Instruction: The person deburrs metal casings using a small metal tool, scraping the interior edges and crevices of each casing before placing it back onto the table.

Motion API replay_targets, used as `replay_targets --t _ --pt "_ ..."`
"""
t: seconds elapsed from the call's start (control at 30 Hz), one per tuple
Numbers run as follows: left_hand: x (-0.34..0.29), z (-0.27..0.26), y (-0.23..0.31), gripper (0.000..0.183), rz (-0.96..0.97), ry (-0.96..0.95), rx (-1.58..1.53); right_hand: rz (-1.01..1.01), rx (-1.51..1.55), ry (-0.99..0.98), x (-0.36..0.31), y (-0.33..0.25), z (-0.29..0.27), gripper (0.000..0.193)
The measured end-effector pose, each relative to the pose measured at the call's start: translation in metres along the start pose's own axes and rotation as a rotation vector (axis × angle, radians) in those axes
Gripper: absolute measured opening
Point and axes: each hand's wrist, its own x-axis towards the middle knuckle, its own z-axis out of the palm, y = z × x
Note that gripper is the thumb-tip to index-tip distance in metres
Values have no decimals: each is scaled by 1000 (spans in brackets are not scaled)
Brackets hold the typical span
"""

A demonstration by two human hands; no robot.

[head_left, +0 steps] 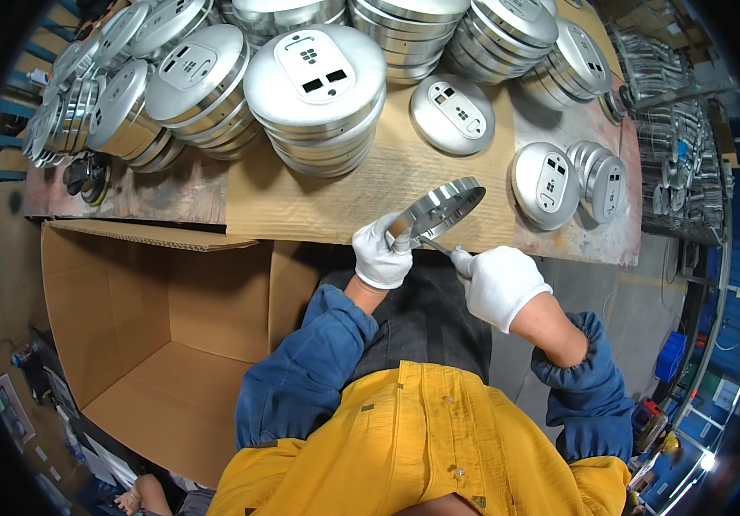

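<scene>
My left hand (381, 254), in a white glove, is closed around the near left edge of a round metal housing (445, 206). The housing is tilted up on its side, with its hollow, ribbed interior turned toward my right. In my right hand (504, 286), also gloved in white, is a slim hand tool with a thin grey shaft (435, 247). Its tip reaches the lower edge of the housing; the glove covers most of the handle, so its exact kind does not show. Beyond them, a single silver round housing (453, 114) lies face up on the cardboard.
Stacks of silver housings (314, 86) crowd the far side of the cardboard-covered table (301, 206). Some more housings (546, 185) lie at the right. An open cardboard box (138, 301) stands at my left. Another person's hand (142, 494) shows at the lower left. Racked metal parts (675, 146) stand at far right.
</scene>
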Motion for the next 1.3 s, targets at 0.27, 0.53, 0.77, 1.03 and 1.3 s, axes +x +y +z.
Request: replay_targets --t 0.27,0.53,0.77,1.03,1.3 --pt "-5 2 -6 23 17 4 74 -5 2 -71 4 3 -10 22" --pt "-5 6 -13 22 89 61 127 -20 -21 37 -11 1 28 43" --pt "-3 9 -7 23 -16 78 229 159 -12 255 -24 -15 102 58" --pt "-1 10 -6 28 -29 134 215 211 418 484 -23 6 112 40" --pt "-5 8 -14 24 33 92 124 99 51 158 -28 2 33 31"
